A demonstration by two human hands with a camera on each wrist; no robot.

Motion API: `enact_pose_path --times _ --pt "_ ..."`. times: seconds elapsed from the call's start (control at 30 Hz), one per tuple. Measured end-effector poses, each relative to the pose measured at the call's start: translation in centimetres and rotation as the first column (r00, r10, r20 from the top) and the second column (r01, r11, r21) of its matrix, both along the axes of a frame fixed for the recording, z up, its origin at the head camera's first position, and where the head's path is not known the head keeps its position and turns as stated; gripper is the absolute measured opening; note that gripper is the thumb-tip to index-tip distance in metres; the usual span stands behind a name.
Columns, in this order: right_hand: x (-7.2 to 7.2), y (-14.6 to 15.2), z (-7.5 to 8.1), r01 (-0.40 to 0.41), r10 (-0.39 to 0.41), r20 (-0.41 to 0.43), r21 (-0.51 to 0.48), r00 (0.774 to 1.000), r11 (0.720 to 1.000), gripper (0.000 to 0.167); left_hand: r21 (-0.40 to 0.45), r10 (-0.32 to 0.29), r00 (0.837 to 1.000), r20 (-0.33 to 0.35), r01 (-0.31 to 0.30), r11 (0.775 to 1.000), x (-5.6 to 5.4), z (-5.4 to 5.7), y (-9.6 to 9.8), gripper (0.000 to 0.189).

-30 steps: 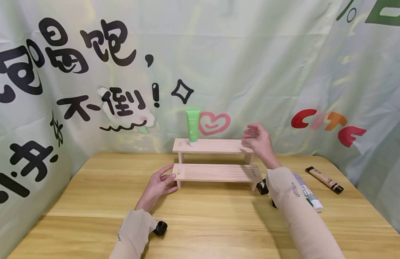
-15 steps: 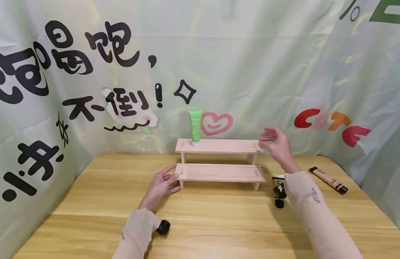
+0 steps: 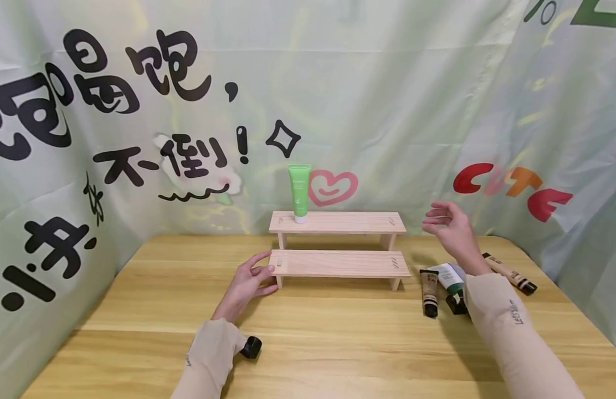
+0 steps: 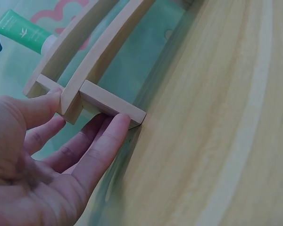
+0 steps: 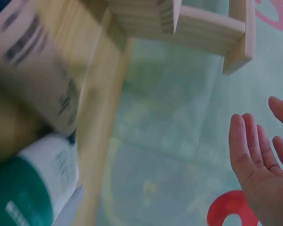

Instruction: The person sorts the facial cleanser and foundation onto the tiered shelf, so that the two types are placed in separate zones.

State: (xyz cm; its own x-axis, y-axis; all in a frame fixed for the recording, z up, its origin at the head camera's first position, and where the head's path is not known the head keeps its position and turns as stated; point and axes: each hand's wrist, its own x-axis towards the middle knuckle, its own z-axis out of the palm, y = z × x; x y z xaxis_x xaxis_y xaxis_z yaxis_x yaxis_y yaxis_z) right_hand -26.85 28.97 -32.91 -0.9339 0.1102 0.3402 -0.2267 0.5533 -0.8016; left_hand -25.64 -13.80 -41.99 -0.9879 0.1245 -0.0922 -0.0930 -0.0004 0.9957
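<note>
A two-tier wooden shelf (image 3: 340, 263) stands on the table. My left hand (image 3: 245, 282) holds its left end: in the left wrist view, the thumb is at the lower board's end and a fingertip touches the side leg (image 4: 112, 103). On the upper tier a green tube (image 3: 300, 194) stands upright on its white cap, near the left end. My right hand (image 3: 453, 230) is raised to the right of the shelf, fingers loosely bent and nothing in them. Below it lie a beige tube with a black cap (image 3: 430, 291) and a white-and-green tube (image 3: 451, 281), partly overlapped by the sleeve.
Another beige tube (image 3: 509, 274) lies farther right, partly behind the right forearm. A printed curtain (image 3: 388, 111) hangs behind and beside the wooden table (image 3: 338, 338). A black wrist camera (image 3: 251, 347) sits at the left cuff.
My right hand has moved rightward, away from the shelf's upper tier and over the tubes. The left hand keeps its place at the shelf's end, and the green tube stands where it was.
</note>
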Motion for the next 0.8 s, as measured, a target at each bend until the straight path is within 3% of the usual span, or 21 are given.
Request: enact_pose_path --times 0.4,0.8 --pt "1.3 2.6 -1.2 0.018 -0.018 0.007 0.049 1.000 0.999 0.049 -0.020 0.014 1.000 0.007 -0.014 1.000 -0.1 0.1 -0.2 0.048" --pt "2.2 6.0 -2.1 -0.067 0.054 0.117 0.108 0.992 0.992 0.047 -0.011 0.010 1.000 0.007 -0.010 1.000 -0.3 0.1 0.1 0.048"
